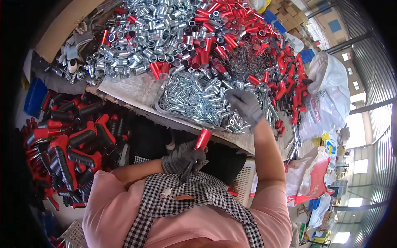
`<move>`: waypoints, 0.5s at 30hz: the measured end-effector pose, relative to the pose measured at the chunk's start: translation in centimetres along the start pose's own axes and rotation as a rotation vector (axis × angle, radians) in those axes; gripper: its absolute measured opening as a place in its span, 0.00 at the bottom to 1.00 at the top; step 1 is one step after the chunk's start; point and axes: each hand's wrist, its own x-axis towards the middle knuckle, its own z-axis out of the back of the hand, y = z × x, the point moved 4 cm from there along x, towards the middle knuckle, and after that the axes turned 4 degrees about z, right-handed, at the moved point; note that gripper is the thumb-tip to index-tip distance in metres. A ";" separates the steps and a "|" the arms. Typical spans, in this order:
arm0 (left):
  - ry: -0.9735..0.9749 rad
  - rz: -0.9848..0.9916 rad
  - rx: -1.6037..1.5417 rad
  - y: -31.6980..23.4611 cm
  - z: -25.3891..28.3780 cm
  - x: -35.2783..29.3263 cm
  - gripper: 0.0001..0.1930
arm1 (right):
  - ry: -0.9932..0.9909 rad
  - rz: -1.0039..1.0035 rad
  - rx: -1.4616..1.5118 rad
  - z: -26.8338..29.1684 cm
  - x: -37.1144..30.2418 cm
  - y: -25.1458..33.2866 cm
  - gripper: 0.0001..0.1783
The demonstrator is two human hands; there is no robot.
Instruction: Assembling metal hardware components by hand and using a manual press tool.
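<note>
My left hand (182, 160), in a dark grey glove, is close to my lap with its fingers wrapped round a short red metal tube (203, 139). The tube tilts upward out of the grip, and a dark piece (187, 172) shows below the fingers, its kind unclear. Out over the bench, my gloved right hand (245, 106) has its fingers drawn together at the right side of a shallow tray (162, 108) heaped with small silver pins (186, 97). Whatever sits between those fingertips is too small or hidden to name. Small silver fittings (236, 124) lie just below this hand.
Silver collars (153, 29) and red tubes (204, 58) pile up behind the tray, beside a tangle of wire springs (246, 62). Red curved parts (291, 78) lie at right, near a white sack (328, 95). Red-and-black handled tools (66, 153) fill the lower left.
</note>
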 end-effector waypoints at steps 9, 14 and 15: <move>-0.299 -0.081 0.133 -3.5 1.6 -1.0 0.10 | -0.180 0.440 -0.548 -3.3 8.0 4.0 0.13; -0.299 -0.077 0.086 -3.2 2.6 -1.2 0.14 | 0.058 0.069 -1.175 -2.5 17.1 7.6 0.13; -0.298 -0.081 0.100 -3.2 2.6 -1.3 0.14 | 0.099 -0.042 -1.222 -2.3 19.5 5.1 0.14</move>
